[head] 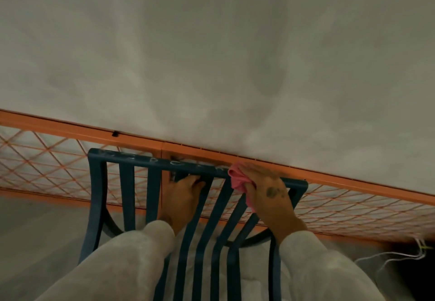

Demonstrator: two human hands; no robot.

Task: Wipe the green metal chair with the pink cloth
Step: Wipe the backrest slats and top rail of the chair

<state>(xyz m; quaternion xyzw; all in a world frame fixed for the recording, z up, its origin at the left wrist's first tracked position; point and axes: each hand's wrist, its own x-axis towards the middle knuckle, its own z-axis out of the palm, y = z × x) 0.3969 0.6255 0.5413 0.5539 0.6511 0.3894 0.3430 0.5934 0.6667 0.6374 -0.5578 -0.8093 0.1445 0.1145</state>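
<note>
Grey blotchy wall fills the background above an orange metal mesh fence. Just in front stands the dark green slatted metal chair, its back toward the camera. The left hand grips the top rail, fingers curled over it. The right hand presses the bunched pink cloth onto that rail near its right end, its grip closed on the cloth.

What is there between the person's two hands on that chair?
In the head view, between the left hand and the right hand holding the pink cloth, only the green metal chair's top rail and two slats show.
</note>
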